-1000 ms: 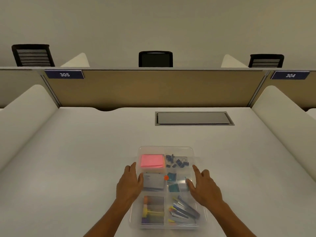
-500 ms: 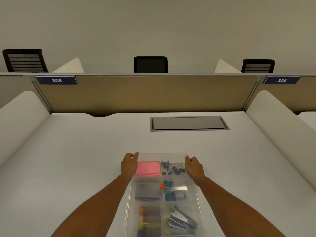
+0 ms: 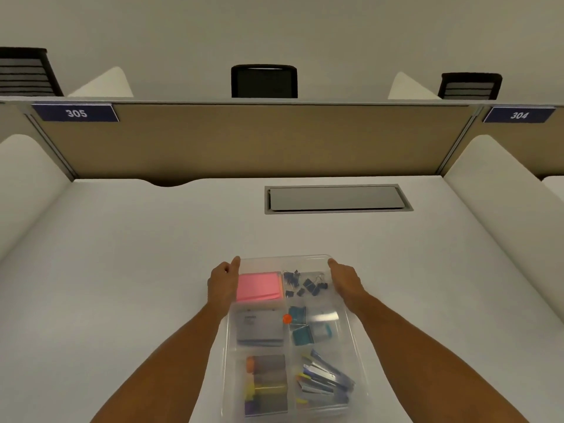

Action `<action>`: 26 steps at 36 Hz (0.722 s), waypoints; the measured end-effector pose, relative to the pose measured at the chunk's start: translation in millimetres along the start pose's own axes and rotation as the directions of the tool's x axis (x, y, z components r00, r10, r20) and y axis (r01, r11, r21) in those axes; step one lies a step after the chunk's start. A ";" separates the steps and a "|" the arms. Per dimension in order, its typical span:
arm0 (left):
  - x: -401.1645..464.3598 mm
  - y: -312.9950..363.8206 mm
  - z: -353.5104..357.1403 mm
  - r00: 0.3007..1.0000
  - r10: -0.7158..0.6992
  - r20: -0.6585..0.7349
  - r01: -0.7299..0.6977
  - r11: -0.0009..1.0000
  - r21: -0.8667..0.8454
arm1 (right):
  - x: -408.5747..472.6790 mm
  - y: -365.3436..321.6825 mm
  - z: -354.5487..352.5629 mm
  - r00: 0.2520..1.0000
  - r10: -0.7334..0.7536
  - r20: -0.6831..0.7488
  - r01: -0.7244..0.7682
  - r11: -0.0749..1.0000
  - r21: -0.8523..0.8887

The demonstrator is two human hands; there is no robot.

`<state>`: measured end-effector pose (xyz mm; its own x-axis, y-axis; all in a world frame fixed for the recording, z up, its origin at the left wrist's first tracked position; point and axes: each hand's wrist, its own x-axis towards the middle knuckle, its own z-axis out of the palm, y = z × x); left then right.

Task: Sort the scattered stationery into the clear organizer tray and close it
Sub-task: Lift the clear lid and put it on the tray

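The clear organizer tray [image 3: 283, 260] lies on the white desk in front of me, with a transparent lid over it. Through the lid I see pink sticky notes [image 3: 259, 286], dark binder clips [image 3: 305, 283], a grey pad [image 3: 259, 326], teal clips [image 3: 302, 334], coloured highlighters [image 3: 265, 383] and staple strips [image 3: 323, 380]. My left hand [image 3: 222, 282] grips the tray's far left corner, fingers curled over the edge. My right hand [image 3: 345, 280] grips the far right corner the same way.
A grey cable hatch [image 3: 335, 198] is set into the desk beyond the tray. A tan partition [image 3: 259, 138] closes the back, white side dividers flank the desk, and black chairs [image 3: 264, 80] stand behind it.
Both hands moved from the tray's middle sides forward to its far corners and curled over the edge. The view has tilted, so the tray sits lower and closer.
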<state>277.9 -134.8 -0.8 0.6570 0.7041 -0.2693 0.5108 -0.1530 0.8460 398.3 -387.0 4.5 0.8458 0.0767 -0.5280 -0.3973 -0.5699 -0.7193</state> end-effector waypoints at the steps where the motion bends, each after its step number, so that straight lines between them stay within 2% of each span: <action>1: 0.2 -0.5 -0.4 1.000 -0.001 0.000 0.001 1.000 -0.007 | 0.5 1.2 1.5 1.000 -0.006 -0.010 0.006 1.000 -0.002; 8: -4.8 -4.0 1.3 0.994 0.108 -0.032 -0.105 0.992 0.077 | -2.5 15.8 8.5 0.975 -0.149 -0.163 0.133 0.986 -0.102; 15: -6.7 -3.7 1.7 0.977 0.174 -0.120 -0.163 0.982 0.099 | -1.2 19.4 9.1 0.913 -0.256 -0.319 0.203 0.961 -0.189; 20: -7.0 -2.7 1.1 0.986 0.147 -0.078 -0.140 0.987 0.081 | -0.1 17.8 10.5 0.944 -0.213 -0.253 0.177 0.971 -0.159; 23: -1.6 -1.6 -1.3 0.999 0.046 0.007 -0.046 0.999 0.023 | -0.8 14.7 8.1 0.976 -0.147 -0.162 0.135 0.987 -0.087; 26: 3.9 -1.2 -5.2 0.996 -0.066 0.064 0.067 0.998 -0.019 | -5.3 12.4 6.0 0.993 -0.066 -0.096 0.057 0.994 -0.088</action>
<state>276.9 -128.3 -0.4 0.6562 0.6667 -0.3536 0.5434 -0.0924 0.8343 386.8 -389.6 -4.4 0.9006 0.0349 -0.4333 -0.3150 -0.6347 -0.7057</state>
